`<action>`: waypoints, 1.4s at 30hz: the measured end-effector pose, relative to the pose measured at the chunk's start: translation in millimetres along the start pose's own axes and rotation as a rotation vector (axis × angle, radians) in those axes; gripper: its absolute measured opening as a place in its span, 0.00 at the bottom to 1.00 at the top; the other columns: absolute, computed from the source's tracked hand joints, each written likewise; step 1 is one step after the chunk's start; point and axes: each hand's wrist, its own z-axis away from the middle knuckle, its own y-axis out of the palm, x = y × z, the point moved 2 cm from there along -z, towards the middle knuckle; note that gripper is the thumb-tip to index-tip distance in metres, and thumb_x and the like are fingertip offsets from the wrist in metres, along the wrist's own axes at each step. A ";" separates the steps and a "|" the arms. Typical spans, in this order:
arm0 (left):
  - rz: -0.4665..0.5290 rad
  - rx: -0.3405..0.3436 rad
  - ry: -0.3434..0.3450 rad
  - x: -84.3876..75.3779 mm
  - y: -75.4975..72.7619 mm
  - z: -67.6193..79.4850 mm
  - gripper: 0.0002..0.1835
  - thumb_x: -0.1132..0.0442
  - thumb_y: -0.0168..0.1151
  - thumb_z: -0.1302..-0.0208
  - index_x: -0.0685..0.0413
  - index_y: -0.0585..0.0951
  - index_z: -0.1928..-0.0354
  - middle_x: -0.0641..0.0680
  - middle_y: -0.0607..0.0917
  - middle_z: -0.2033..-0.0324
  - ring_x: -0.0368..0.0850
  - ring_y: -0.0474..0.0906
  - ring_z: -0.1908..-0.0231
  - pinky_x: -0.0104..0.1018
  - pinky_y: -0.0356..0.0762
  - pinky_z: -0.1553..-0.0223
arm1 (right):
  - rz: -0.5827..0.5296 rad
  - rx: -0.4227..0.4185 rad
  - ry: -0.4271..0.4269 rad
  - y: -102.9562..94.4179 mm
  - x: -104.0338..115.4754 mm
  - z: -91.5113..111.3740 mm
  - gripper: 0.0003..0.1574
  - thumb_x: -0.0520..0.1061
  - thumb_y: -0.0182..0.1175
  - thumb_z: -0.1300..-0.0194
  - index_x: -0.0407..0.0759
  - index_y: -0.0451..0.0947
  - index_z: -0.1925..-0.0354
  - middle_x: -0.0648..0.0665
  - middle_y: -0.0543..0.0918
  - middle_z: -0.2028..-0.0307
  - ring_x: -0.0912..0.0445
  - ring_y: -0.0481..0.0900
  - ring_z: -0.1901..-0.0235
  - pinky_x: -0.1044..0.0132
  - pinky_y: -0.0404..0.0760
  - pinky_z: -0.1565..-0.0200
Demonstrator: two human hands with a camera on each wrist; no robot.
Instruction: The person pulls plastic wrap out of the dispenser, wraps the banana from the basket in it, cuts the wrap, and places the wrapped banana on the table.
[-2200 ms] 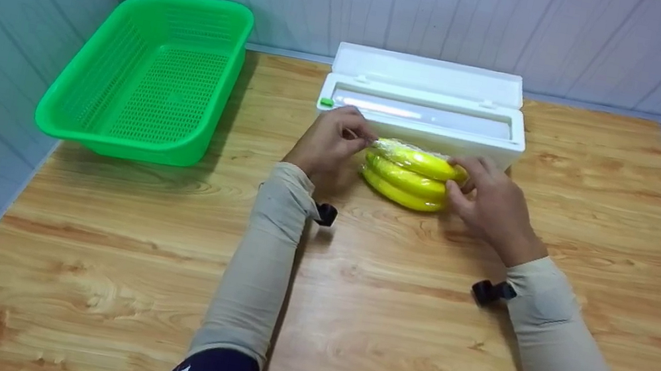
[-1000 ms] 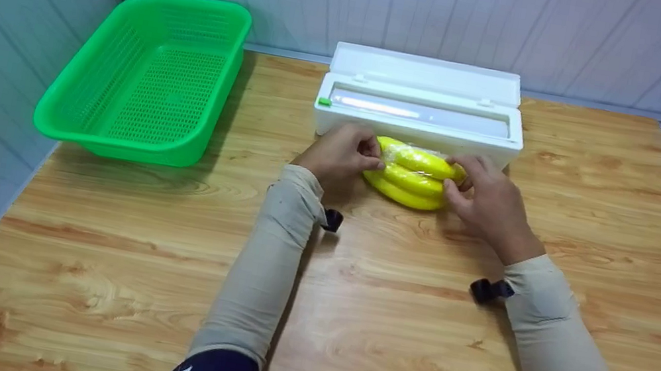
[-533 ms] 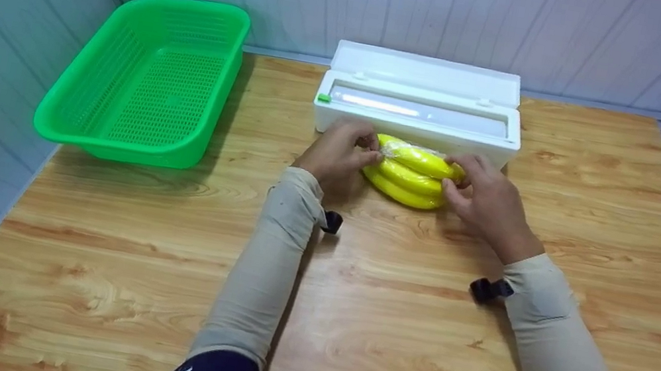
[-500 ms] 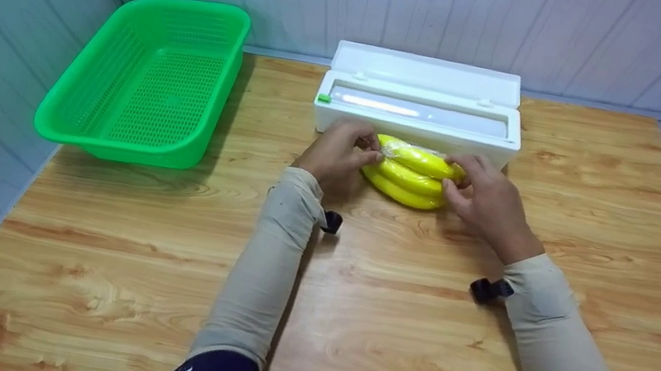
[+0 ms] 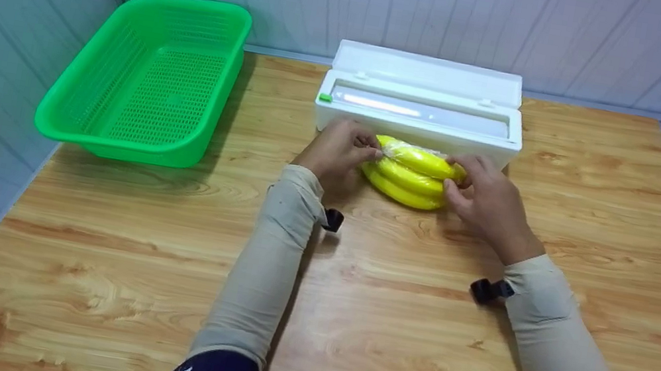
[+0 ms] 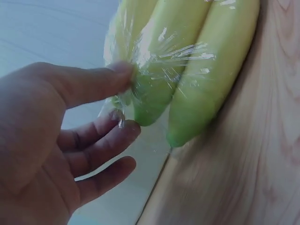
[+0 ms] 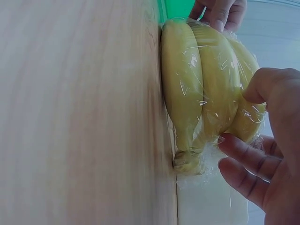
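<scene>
A bunch of bananas point(image 5: 409, 178) wrapped in clear cling film point(image 6: 161, 58) lies on the table, just in front of a white cling film dispenser point(image 5: 464, 146). At the bunch's green-tipped end, my left hand point(image 5: 340, 150) pinches gathered film between thumb and fingers, the thumb close against a banana. My right hand point(image 5: 493, 199) holds the stem end, thumb on one side and fingertips on the other. In the right wrist view, loose crinkled film point(image 7: 204, 164) bunches around the stem. The dispenser's lid point(image 5: 429, 74) stands open at the back.
A green perforated basket point(image 5: 129, 145) stands at the back left of the wooden table point(image 5: 384, 349). A small green slider point(image 5: 325, 97) sits at the dispenser's left end. Pale panel walls point(image 5: 440, 9) close off the back and both sides.
Over the last two seconds my left hand has moved from the bunch's far left corner toward me and slightly right. My right hand stays at the stem end. The bananas have hardly shifted.
</scene>
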 end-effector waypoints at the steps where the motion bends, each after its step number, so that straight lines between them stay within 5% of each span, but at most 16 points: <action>1: 0.010 0.003 -0.017 -0.3 -0.1 0.0 0.05 0.61 0.68 0.33 0.51 0.89 0.60 0.47 0.85 0.65 0.41 0.78 0.60 0.32 0.77 0.57 | -0.002 -0.002 -0.001 -0.2 0.1 0.1 0.19 0.43 0.63 0.32 0.41 0.76 0.44 0.39 0.79 0.55 0.48 0.82 0.65 0.56 0.82 0.66; 8: 0.140 0.009 -0.148 -0.3 1.2 0.2 0.05 0.62 0.68 0.34 0.54 0.89 0.64 0.52 0.87 0.69 0.42 0.79 0.65 0.33 0.78 0.62 | -0.004 -0.005 -0.009 -0.5 0.2 0.0 0.20 0.44 0.62 0.32 0.40 0.77 0.44 0.39 0.79 0.55 0.48 0.82 0.64 0.55 0.82 0.66; 14: 0.243 -0.028 -0.168 3.5 4.0 -0.2 0.06 0.63 0.70 0.36 0.56 0.82 0.64 0.52 0.83 0.66 0.42 0.77 0.63 0.32 0.76 0.61 | -0.008 -0.003 -0.007 0.0 0.7 -0.3 0.20 0.44 0.62 0.32 0.41 0.77 0.44 0.39 0.79 0.55 0.48 0.82 0.64 0.55 0.83 0.65; 19: 0.263 -0.058 -0.201 6.4 4.3 -1.4 0.13 0.64 0.72 0.39 0.55 0.75 0.61 0.53 0.76 0.64 0.43 0.73 0.62 0.32 0.73 0.63 | -0.007 -0.006 -0.005 0.7 0.1 -0.5 0.20 0.43 0.62 0.32 0.41 0.77 0.44 0.39 0.79 0.55 0.49 0.82 0.65 0.55 0.83 0.65; 25: 0.264 -0.088 -0.256 6.2 2.9 -1.4 0.10 0.62 0.75 0.42 0.55 0.81 0.66 0.53 0.83 0.66 0.42 0.77 0.65 0.32 0.77 0.65 | -0.013 -0.009 -0.002 0.7 -0.8 0.1 0.19 0.42 0.62 0.32 0.41 0.76 0.44 0.39 0.79 0.54 0.49 0.83 0.64 0.55 0.84 0.65; 30: 0.265 -0.087 -0.252 4.3 1.9 0.4 0.08 0.60 0.76 0.42 0.54 0.85 0.69 0.51 0.86 0.68 0.42 0.78 0.67 0.32 0.78 0.66 | -0.007 -0.015 -0.006 0.5 -0.3 0.3 0.19 0.42 0.62 0.33 0.41 0.76 0.45 0.39 0.79 0.56 0.48 0.82 0.66 0.55 0.83 0.66; 36: 0.213 -0.003 -0.242 2.4 -1.0 3.1 0.07 0.61 0.74 0.40 0.53 0.85 0.65 0.52 0.85 0.64 0.44 0.78 0.62 0.34 0.78 0.61 | -0.002 -0.011 -0.009 1.0 0.1 0.3 0.19 0.43 0.62 0.34 0.42 0.76 0.45 0.39 0.79 0.56 0.49 0.81 0.66 0.55 0.82 0.67; 42: 0.133 0.046 -0.163 4.8 -2.7 3.0 0.08 0.66 0.72 0.42 0.56 0.83 0.63 0.53 0.83 0.63 0.45 0.77 0.60 0.35 0.76 0.57 | -0.001 -0.011 -0.010 1.2 -0.4 0.0 0.20 0.42 0.63 0.34 0.41 0.76 0.44 0.39 0.79 0.56 0.48 0.81 0.66 0.54 0.83 0.66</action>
